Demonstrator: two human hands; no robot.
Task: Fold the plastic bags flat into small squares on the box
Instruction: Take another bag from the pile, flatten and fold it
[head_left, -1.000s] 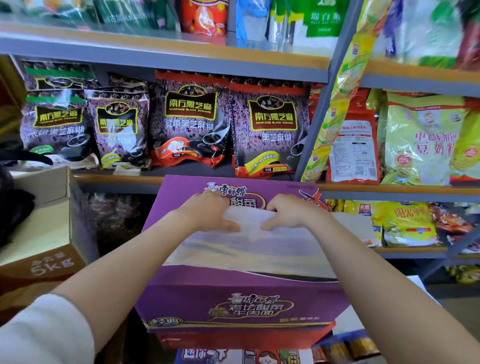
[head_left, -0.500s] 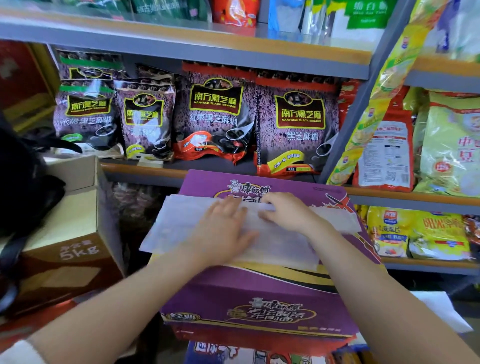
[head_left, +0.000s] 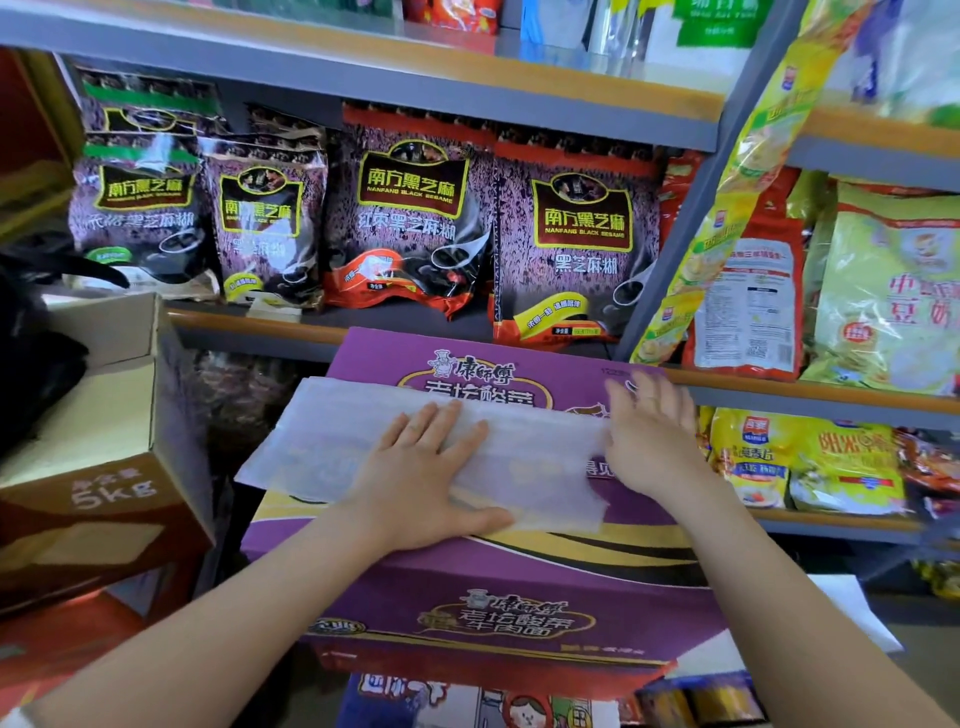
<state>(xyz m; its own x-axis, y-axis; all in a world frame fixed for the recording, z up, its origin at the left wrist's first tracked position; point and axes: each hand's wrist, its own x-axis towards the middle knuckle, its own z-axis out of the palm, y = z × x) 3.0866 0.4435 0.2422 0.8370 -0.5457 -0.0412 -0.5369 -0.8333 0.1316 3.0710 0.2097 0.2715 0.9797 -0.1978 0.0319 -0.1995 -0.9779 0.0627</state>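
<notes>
From the head camera, a purple box (head_left: 467, 587) sat in front of a shop shelf (head_left: 291, 327). A thin white bag (head_left: 332, 441) lay flat across the top of the box as a long strip. Its left end hung past the box's left edge.

The left hand (head_left: 421, 478) lay flat on the bag, near its middle. Its fingers (head_left: 415, 431) were straight and spread, pressing down, so this grip was released and held nothing. The bag stretched out to both sides from under that palm.

The right hand (head_left: 649, 436) was at the bag's right end. Its fingers were straight and pointed up and away, a bit blurry. Its palm edge touched the end of the bag. This grip was released too.

A brown box (head_left: 104, 499) stood to the left, next to the purple one. Dark food packs (head_left: 410, 218) stood in a row on the shelf behind. Yellow packs (head_left: 800, 462) lay on a lower shelf to the right.
</notes>
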